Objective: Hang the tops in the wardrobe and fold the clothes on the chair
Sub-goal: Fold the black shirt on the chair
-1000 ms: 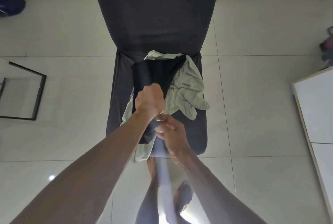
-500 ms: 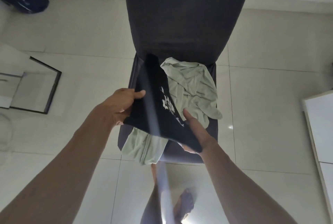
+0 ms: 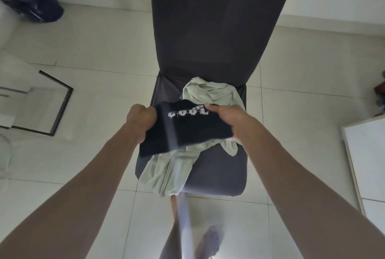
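Tiles, pale and glossy, cover the floor [image 3: 87, 54] around a dark fabric-covered chair [image 3: 216, 29] with a tall back. On its seat lies a crumpled pale green garment [image 3: 166, 173], soft and creased, its end hanging over the front edge. Above it, a folded black top [image 3: 187, 131] with white print is gripped at either end by the left hand [image 3: 141, 121] and right hand [image 3: 231, 119], fingers curled round the cloth.

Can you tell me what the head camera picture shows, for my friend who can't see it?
Two hands, left hand and right hand, hold a folded black garment with white print above a dark chair. A crumpled pale green garment lies on the seat beneath.
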Motion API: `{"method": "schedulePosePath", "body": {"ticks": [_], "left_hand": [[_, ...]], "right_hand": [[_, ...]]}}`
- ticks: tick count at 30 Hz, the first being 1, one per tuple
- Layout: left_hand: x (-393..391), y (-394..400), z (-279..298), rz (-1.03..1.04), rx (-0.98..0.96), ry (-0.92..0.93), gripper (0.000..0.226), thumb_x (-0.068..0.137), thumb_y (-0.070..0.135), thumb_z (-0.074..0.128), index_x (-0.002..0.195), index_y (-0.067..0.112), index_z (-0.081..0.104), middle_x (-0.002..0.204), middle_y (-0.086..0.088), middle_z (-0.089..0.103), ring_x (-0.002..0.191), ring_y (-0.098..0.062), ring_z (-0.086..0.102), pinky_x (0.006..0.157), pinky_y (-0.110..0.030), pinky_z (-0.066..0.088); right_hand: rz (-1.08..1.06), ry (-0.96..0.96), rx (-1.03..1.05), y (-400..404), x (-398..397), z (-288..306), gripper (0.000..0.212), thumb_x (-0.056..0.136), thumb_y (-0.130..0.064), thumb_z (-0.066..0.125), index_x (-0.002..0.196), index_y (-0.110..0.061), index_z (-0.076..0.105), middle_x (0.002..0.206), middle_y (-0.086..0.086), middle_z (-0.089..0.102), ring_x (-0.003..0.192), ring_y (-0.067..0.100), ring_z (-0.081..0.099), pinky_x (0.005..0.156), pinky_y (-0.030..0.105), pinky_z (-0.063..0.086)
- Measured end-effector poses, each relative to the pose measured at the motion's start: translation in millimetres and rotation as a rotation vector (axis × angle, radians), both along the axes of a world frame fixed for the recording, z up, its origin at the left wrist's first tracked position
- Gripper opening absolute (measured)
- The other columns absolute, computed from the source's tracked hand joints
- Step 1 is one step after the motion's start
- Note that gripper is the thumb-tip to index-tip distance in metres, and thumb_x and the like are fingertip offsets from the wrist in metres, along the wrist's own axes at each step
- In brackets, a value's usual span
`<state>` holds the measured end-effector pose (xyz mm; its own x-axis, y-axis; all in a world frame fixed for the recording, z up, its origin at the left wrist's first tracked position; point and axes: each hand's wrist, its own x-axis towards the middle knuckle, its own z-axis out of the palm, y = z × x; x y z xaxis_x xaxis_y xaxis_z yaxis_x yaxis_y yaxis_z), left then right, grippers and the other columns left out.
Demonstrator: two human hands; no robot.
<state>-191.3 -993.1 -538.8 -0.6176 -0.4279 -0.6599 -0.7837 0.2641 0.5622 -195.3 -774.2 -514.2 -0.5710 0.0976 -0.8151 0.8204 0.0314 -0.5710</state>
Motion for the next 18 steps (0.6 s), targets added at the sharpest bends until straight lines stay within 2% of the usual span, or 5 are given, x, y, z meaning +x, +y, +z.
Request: {"method": "schedulePosePath", "body": {"ticks": [3,6,11,14,18], "left_hand": [[-27,12,21,0.030,-0.002,0.126,0.035,0.090,0.014,0.045,0.119,-0.004,0.055,0.109,-0.014,0.055,0.097,-0.031,0.055,0.076,-0.035,0.040],[-49,22,39,0.055,-0.022,0.240,0.035,0.090,0.015,0.041,0.113,-0.006,0.056,0.090,-0.006,0.050,0.080,-0.025,0.048,0.068,-0.031,0.038],[-37,40,37,-0.004,-0.125,0.385,0.025,0.094,0.017,0.037,0.073,0.004,0.041,0.070,0.000,0.041,0.060,-0.019,0.037,0.053,-0.028,0.029],[1,41,-6,-0.153,-0.259,0.378,0.035,0.100,0.025,0.036,0.092,0.000,0.060,0.095,-0.016,0.064,0.085,-0.035,0.059,0.071,-0.035,0.045],[61,40,-87,-0.336,-0.282,0.013,0.046,0.104,0.032,0.035,0.115,-0.005,0.061,0.119,-0.029,0.063,0.111,-0.045,0.060,0.093,-0.044,0.049]], "right_hand": [[-0.028,0.110,0.015,12,-23,26,0.054,0.074,-0.030,0.088,0.112,-0.003,0.061,0.106,0.018,0.070,0.083,0.034,0.072,0.061,0.041,0.063],[-0.084,0.241,0.048,23,-38,42,0.085,0.056,-0.042,0.095,0.124,-0.005,0.060,0.112,0.012,0.069,0.095,0.035,0.071,0.081,0.049,0.061],[-0.087,0.414,0.034,38,-16,39,0.020,0.080,-0.035,0.084,0.090,-0.021,0.073,0.093,-0.001,0.078,0.088,0.022,0.075,0.086,0.038,0.060],[-0.092,0.328,0.004,43,22,-2,0.017,0.085,-0.030,0.079,0.096,-0.018,0.074,0.092,0.002,0.078,0.088,0.025,0.075,0.085,0.041,0.060],[-0.069,0.048,0.031,58,86,-134,0.048,0.069,-0.044,0.083,0.107,-0.018,0.072,0.108,0.007,0.076,0.099,0.031,0.071,0.092,0.055,0.056]]}}
